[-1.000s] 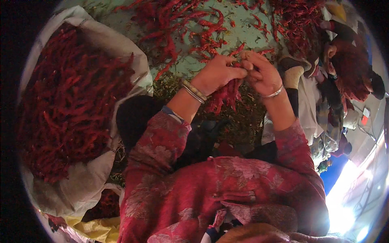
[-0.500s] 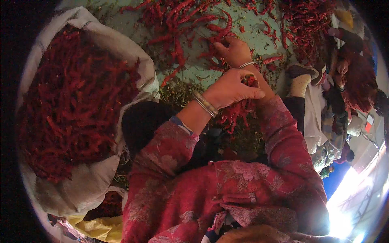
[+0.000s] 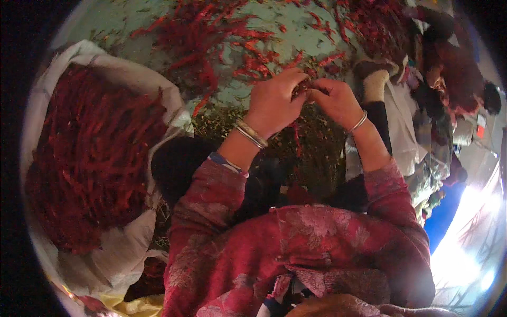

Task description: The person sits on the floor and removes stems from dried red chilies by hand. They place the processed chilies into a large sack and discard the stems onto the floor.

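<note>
Red chillies (image 3: 300, 89) seem light, brittle, best stem-held; our left hand (image 3: 274, 103) clasps some, our right hand (image 3: 339, 103) hides its grip.

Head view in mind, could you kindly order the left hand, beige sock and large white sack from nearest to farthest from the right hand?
1. Left hand, directly left of the right hand.
2. Beige sock, to the right.
3. Large white sack, far left.

No readable lettering, number or sign appears, whether on the pale sack (image 3: 113, 259) or the small red-and-white patch (image 3: 481, 128) at right.
</note>
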The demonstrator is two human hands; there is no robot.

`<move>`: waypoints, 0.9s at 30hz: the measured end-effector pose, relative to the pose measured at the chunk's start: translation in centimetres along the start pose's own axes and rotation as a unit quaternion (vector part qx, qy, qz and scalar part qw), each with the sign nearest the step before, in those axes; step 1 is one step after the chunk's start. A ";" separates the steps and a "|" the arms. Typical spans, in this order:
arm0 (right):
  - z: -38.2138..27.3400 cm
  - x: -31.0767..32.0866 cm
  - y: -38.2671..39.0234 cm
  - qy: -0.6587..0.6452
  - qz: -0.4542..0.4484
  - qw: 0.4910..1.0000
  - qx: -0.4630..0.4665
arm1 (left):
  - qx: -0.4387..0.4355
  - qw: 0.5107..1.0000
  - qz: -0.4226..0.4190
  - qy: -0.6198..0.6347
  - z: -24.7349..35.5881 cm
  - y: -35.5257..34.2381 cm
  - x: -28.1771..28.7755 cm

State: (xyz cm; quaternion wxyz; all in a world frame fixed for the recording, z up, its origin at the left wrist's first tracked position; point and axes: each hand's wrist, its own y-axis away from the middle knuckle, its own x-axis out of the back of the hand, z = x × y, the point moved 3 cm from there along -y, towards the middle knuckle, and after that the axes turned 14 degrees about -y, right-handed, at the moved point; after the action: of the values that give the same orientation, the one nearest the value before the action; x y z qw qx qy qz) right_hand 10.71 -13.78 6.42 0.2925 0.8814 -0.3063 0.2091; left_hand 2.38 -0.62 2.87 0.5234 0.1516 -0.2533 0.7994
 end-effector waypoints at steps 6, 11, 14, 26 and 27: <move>-0.4 0.8 4.3 -0.020 -0.080 0.994 -0.068 | -0.047 0.969 -0.243 -0.011 1.2 0.8 -0.5; -1.8 0.4 6.8 -0.283 -0.145 0.918 -0.238 | 0.069 0.825 -0.454 0.330 1.7 0.9 0.0; -0.5 -1.3 7.3 -0.488 -0.162 0.833 -0.207 | 0.110 0.739 -0.493 0.446 1.9 1.0 0.5; 9.1 2.2 4.4 -0.026 0.032 0.998 -0.050 | 0.247 0.790 -0.321 0.460 -1.5 0.6 -1.9; 10.3 1.6 3.9 0.200 0.061 0.977 0.046 | 0.251 0.796 -0.314 0.453 -1.8 0.8 -2.2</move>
State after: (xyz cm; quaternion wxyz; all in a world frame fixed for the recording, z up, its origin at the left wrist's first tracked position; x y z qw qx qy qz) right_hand 11.21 -23.59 1.22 0.2933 0.8139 -0.2850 0.4126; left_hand 2.56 -1.55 0.02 0.7441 -0.0301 0.2837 0.6040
